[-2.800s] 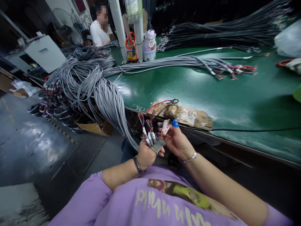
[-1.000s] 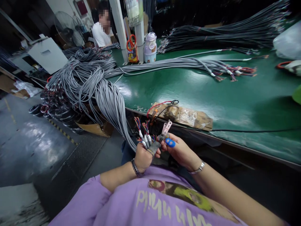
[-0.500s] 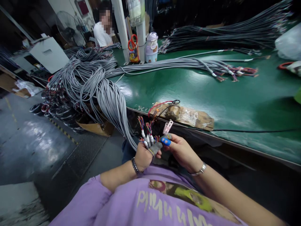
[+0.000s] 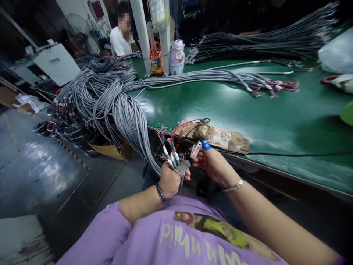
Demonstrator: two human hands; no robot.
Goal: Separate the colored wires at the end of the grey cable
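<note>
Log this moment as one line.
left hand: grips white-sleeved grey cables | right hand: holds pink tool | blue cover: on right thumb

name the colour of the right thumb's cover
The thumb cover is blue, seen in the head view.

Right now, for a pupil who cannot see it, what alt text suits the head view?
A person's left hand grips several gray cables with splayed multicoloured wires, while the right hand holds a small pink tool close by. Beyond, a green workbench bears a cable bundle and purple bottle.
</note>
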